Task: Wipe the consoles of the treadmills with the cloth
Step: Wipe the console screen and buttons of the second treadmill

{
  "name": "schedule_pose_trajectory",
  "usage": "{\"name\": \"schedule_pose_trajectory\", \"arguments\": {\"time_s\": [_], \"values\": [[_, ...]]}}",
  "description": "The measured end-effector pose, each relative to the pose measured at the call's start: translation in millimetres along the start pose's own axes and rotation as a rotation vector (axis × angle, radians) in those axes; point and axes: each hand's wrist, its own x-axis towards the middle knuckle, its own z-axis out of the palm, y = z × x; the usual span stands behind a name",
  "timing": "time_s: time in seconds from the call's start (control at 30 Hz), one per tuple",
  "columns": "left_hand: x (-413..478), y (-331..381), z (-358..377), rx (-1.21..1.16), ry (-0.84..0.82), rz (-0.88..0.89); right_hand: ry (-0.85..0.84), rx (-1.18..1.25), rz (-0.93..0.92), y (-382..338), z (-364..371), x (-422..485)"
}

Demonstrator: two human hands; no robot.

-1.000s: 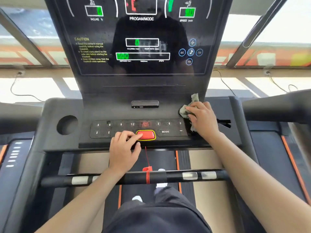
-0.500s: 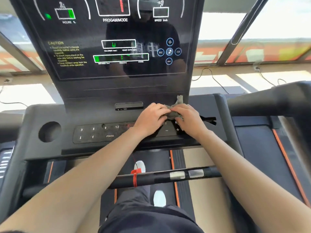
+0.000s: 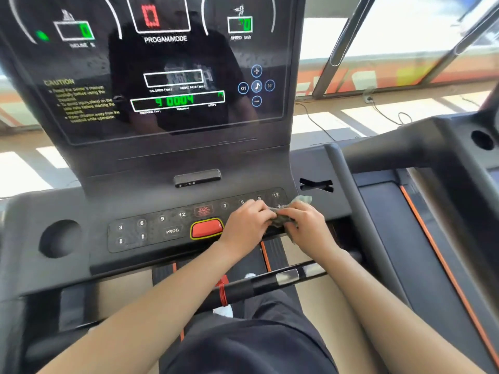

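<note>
A black treadmill console [image 3: 81, 209] fills the view, with a lit display screen [image 3: 172, 76] above and a row of number keys and a red stop button [image 3: 206, 228] below. A crumpled grey-green cloth [image 3: 283, 218] lies on the right end of the key panel. My left hand [image 3: 247, 221] and my right hand [image 3: 306, 225] meet over it, and both pinch the cloth between their fingers. Most of the cloth is hidden between the hands.
A round cup hole [image 3: 59, 238] sits at the console's left. A black handlebar [image 3: 270, 284] with a red cord [image 3: 222, 291] crosses below the hands. Another treadmill's console arm [image 3: 432, 152] stands at the right. Windows and cables run behind.
My left hand left the red stop button and joined my right hand on the cloth. The view has swung left, so the console sits further left; the display digits changed.
</note>
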Motion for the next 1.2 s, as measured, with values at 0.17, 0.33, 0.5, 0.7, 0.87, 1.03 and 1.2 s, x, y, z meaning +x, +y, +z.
{"name": "schedule_pose_trajectory", "arguments": {"time_s": [0.17, 0.33, 0.5, 0.7, 0.87, 1.03, 1.2], "values": [[0.2, -8.3, -6.8, 0.088, 0.070, -0.029, -0.031, -0.009, -0.024, -4.1, 4.0, 15.7], [38.6, -33.8, -16.7, 0.176, 0.116, -0.218, -0.019, -0.035, -0.064, -9.7, 13.0, 77.5], [19.8, -29.5, -36.4, 0.136, 0.024, -0.254, -0.131, -0.041, -0.189, -16.9, 23.3, 86.3], [-79.5, -19.5, -65.4, 0.250, 0.299, -0.354, -0.066, -0.083, -0.297, -27.1, 41.4, 30.0], [-118.1, -7.2, -52.9, 0.342, 0.155, -0.386, 0.110, -0.084, -0.219, -27.8, 47.6, 12.8], [-110.7, -9.4, -52.7, 0.369, 0.046, -0.386, 0.143, -0.151, -0.052, -37.7, 48.7, 15.6], [-112.7, -25.6, -71.2, 0.276, 0.125, -0.312, 0.110, -0.200, 0.084, -42.8, 35.4, 36.4]]}}
